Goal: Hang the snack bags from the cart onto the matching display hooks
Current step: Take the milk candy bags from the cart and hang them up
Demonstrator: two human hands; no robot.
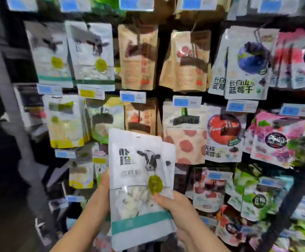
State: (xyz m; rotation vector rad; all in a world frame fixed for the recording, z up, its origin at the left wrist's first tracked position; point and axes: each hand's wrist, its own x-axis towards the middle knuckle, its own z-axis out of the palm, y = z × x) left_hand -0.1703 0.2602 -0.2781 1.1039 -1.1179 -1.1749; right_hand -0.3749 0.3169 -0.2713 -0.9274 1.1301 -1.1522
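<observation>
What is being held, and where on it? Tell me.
One white cow-print snack bag with a teal band: left hand grips its left edge, right hand pinches its lower right side.

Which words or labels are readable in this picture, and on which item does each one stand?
"长白山 蓝莓干": blueberry bag, top row.
"无核": red-fruit bag; its second line is blurred.
Held cow bag: print too blurred to read.
Blue price tags: too blurred to read.
</observation>
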